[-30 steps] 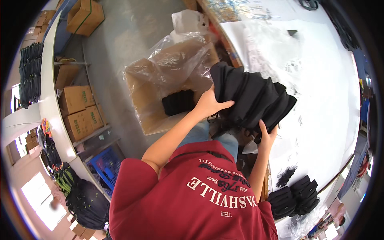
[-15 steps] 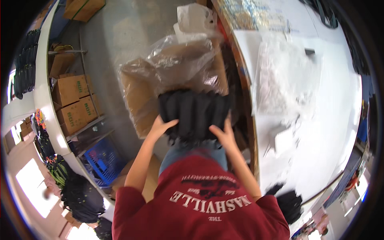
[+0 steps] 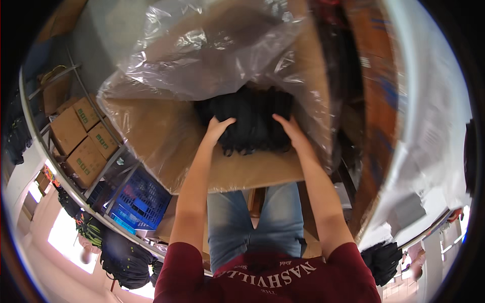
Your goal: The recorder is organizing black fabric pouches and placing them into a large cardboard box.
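Fingers [image 3: 225,122] of the left hand [image 3: 217,130] lay spread flat against one side of a black fabric bundle [image 3: 248,121], and the fingers of the right hand [image 3: 289,130] pressed the opposite side, so the 2 hands clamped the bundle between them rather than curling around it. That two-sided squeeze looked suited to a soft, floppy stack that would sag if held from 1 edge. The bundle sat at the centre of the frame, just inside the mouth of a large cardboard box [image 3: 166,146], under the folds of a clear plastic liner [image 3: 202,50] that draped over the box walls, probably to keep dust off the contents. The fabric looked matte, ribbed into several soft rolls, with loose scalloped lower edges. The liner was thin, crinkled and glossy; the box plain brown and stiff. At the left edge of the frame smaller cardboard cartons [image 3: 81,139] stood on a metal shelf [image 3: 76,101], with a blue plastic crate [image 3: 139,199] below them. Lower right, another dark fabric pile [image 3: 382,260] rested by a white table [image 3: 429,126].
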